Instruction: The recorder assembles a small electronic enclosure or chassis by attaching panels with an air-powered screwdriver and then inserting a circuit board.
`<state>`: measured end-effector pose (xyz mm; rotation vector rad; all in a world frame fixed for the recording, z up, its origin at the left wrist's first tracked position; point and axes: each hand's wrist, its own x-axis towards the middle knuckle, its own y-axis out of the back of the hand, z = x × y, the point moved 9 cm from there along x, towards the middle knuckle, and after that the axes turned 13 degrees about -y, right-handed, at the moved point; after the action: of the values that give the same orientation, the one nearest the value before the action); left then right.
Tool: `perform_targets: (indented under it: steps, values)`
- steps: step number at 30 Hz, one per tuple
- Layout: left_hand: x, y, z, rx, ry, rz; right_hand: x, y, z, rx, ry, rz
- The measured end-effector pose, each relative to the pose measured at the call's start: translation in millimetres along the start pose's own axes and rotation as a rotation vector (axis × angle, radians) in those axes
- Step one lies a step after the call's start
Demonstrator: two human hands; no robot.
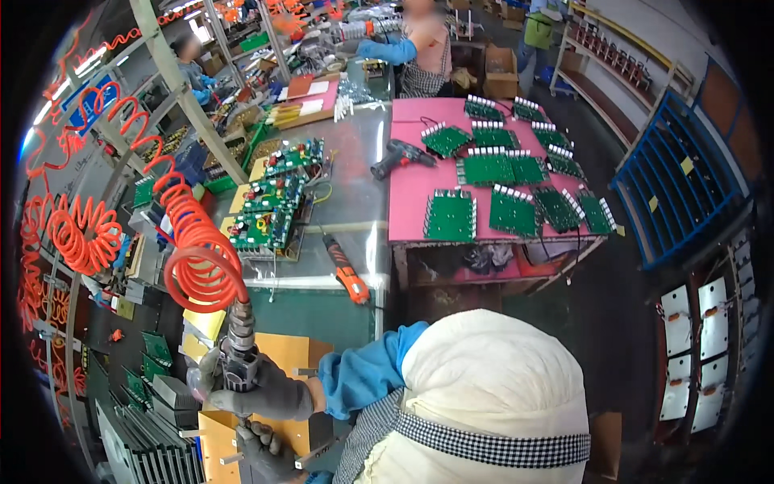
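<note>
My right hand point(278, 395), in a grey glove, is wrapped round an upright air screwdriver point(241, 363). A coiled orange air hose point(201, 242) joins its top. Below it my left hand point(266, 453), also gloved, curls its fingers beside the tool's lower end; what they pinch is hidden. Both hands are over an orange-tan box-like part point(219, 452) with small metal tabs at its edges. Blue sleeves cover my forearms. Cream cloth with a checked band fills the lower middle.
Populated green circuit boards point(270, 202) and an orange-and-black power tool point(347, 270) lie on the bench. A pink-topped table point(411, 218) bears more green boards point(450, 216) and a cordless drill point(401, 157). Grey panels point(149, 444) stand lower left. A co-worker point(423, 48) is at the far bench.
</note>
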<state>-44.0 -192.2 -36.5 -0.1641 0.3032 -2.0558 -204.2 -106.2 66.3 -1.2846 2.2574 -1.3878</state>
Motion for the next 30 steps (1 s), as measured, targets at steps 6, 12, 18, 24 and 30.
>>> perform_targets:
  steps: [6,12,18,24,30]
  values:
    - [7,2,-6,-0.090,-0.035,-0.054,0,1,8,-0.042,-0.057,-0.015]
    - [6,19,-17,0.170,0.124,0.041,-1,-5,-2,-0.074,-0.041,-0.020]
    - [4,12,-11,0.132,0.117,0.002,-2,-7,-5,-0.097,-0.018,-0.010]
    - [0,6,-5,0.111,0.092,-0.017,3,-14,-12,-0.048,0.044,-0.052]
    - [-3,6,-4,0.049,0.095,-0.017,4,-13,-17,0.022,0.007,-0.033]
